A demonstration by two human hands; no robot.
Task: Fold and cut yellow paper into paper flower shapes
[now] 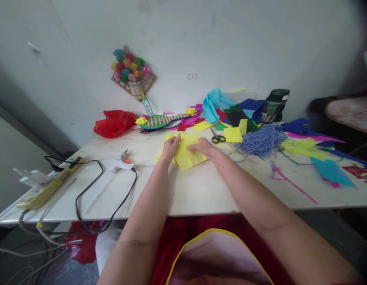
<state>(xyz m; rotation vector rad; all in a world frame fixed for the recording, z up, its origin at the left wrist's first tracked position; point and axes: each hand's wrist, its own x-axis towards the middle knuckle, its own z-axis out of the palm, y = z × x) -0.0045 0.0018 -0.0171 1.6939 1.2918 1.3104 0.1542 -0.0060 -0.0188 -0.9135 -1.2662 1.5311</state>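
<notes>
A yellow crepe paper (pixel 188 157) is spread on the white table in front of me, its edges uneven and lightly creased. My left hand (pixel 171 148) grips its left side, the thumb on top and pointing away from me. At the right side, my right hand (pixel 203 147) holds the same paper, its fingers reaching over the sheet towards the left. Just right of it lie black-handled scissors (pixel 218 138) and a smaller piece of yellow paper (pixel 233 135).
On the left are a white glue gun (pixel 122 163) with a black cord, a power strip (pixel 50 185) and a red plastic bag (pixel 114 123). Purple-blue string (pixel 262 140), coloured papers and a dark bottle (pixel 275 106) crowd the right. A flower decoration (pixel 132 73) stands against the wall.
</notes>
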